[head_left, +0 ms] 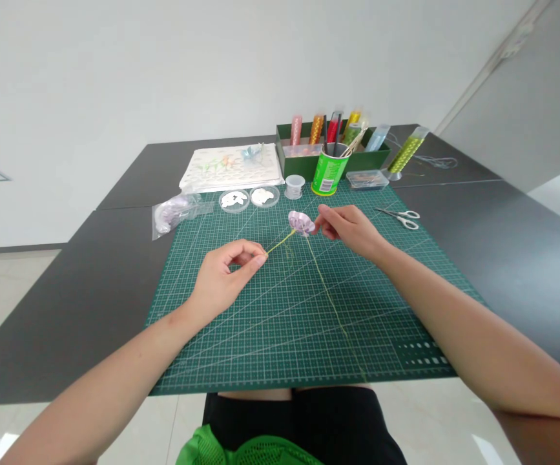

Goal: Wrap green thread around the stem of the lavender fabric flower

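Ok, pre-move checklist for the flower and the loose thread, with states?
1. Left hand pinching the stem: ok, at its near end.
2. Purple flower on the stem's far end: ok.
3. Right hand gripping the flower: cannot tell; fingertips are right by the petals, contact unclear.
4. Lower run of the thread held: not ok; it trails toward the near edge of the mat, no hand on it.
5. Scissors apart from the thread: ok, on the mat to the right.
6. Green can upright: ok.
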A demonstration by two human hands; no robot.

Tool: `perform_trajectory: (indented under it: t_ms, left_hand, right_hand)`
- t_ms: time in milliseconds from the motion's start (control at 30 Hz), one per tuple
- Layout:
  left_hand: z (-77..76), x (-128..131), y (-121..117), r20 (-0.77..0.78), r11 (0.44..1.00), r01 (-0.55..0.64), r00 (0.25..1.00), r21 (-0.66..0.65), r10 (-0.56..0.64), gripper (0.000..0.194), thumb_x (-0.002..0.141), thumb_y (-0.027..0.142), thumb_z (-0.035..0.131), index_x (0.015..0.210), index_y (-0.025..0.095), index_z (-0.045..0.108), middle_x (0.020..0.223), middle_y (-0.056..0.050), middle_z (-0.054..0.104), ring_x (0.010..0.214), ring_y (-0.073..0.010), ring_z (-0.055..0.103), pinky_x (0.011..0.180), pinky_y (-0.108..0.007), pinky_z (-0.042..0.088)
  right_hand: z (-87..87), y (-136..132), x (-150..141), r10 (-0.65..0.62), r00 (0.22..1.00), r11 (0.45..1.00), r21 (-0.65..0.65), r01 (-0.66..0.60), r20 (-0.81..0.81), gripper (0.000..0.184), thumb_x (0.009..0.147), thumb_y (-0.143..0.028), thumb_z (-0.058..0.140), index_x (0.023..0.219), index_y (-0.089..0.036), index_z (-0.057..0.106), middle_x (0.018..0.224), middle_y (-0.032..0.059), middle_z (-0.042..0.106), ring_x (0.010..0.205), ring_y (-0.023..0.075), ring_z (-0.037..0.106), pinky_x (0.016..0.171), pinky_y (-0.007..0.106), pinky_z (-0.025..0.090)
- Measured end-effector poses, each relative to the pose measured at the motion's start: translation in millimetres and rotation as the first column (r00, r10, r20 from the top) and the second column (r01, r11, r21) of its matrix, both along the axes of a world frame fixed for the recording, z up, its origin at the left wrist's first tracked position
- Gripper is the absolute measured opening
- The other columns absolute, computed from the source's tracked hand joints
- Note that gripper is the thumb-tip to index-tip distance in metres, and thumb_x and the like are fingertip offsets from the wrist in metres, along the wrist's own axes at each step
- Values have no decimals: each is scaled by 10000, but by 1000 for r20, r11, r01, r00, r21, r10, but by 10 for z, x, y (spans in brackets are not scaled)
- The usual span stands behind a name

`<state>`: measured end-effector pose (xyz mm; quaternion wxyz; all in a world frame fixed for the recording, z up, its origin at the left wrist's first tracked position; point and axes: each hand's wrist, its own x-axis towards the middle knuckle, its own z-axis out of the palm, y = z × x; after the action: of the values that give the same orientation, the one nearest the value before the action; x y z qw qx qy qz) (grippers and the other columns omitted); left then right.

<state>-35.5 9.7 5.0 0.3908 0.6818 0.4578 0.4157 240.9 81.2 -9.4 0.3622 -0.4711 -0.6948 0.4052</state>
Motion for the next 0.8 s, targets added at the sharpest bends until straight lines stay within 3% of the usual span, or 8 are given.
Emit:
perform_trajectory:
  t_ms: [33, 100, 167, 233, 300, 400, 467, 800]
  left_hand:
    - [-6, -6, 7, -16, 999, -33, 999, 15, 33, 155, 887, 330, 719, 801, 202, 730, 916, -42, 770, 752, -170, 637, 767, -301, 512]
    - [-25, -15, 23, -50, 997, -69, 996, 26, 70, 152, 890, 325, 713, 802, 202, 730, 902, -39, 769, 745, -171, 636, 766, -303, 507]
    - [-48, -19, 40, -90, 997, -72, 993, 7, 72, 153, 890, 331, 708, 813, 201, 735, 871, -37, 762, 734, -172, 636, 744, -301, 498]
    - [-68, -16, 53, -119, 999, -45, 992, -29, 41, 161, 888, 344, 704, 828, 199, 740, 826, -34, 749, 710, -169, 629, 717, -298, 489]
    - [-78, -8, 59, -115, 998, 18, 993, -68, -25, 179, 885, 356, 699, 821, 193, 737, 794, -33, 737, 693, -163, 619, 703, -295, 486]
    - [-68, -1, 53, -34, 980, 155, 986, -129, -160, 208, 875, 370, 707, 790, 181, 720, 813, -42, 737, 707, -159, 617, 688, -287, 490]
    - [-53, -9, 49, 44, 961, 223, 975, -164, -218, 217, 863, 374, 730, 778, 175, 714, 836, -49, 737, 726, -157, 617, 675, -277, 491]
    - [-37, -143, 185, 380, 976, 136, 923, -167, -64, 210, 805, 359, 839, 746, 182, 743, 696, -11, 657, 707, -126, 566, 679, -232, 470]
  right_hand:
    - [20, -26, -3, 117, 993, 988, -100, -118, -13, 717, 1010, -695, 392, 728, -143, 750, 490, -7, 461, 473, 111, 376, 515, 298, 297]
    - [46, -74, -13, 390, 913, 868, -282, -409, -121, 878, 988, -792, 263, 859, -115, 806, 481, -13, 436, 440, 111, 345, 467, 297, 253]
    - [61, -119, -27, 567, 789, 718, -326, -614, -238, 842, 963, -807, 350, 1018, -107, 814, 493, -34, 425, 431, 105, 323, 445, 290, 226]
    - [79, -163, -48, 592, 738, 692, -264, -671, -324, 679, 932, -732, 546, 1122, -130, 796, 495, -69, 381, 433, 93, 286, 449, 277, 226]
    - [107, -198, -69, 481, 766, 780, -190, -596, -426, 577, 909, -652, 641, 1191, -167, 775, 492, -92, 325, 436, 89, 242, 459, 271, 237]
    - [149, -186, -78, 170, 811, 934, -172, -314, -560, 577, 923, -654, 599, 1275, -216, 731, 498, -92, 287, 445, 103, 195, 459, 272, 234]
    - [142, -117, -53, -2, 814, 973, -189, -133, -581, 567, 932, -660, 576, 1252, -218, 729, 499, -88, 283, 449, 109, 181, 457, 273, 206]
    - [-162, 266, 240, -413, 802, 910, -155, 385, -432, 638, 960, -738, 444, 709, -197, 674, 477, -91, 206, 419, 96, 123, 458, 291, 119]
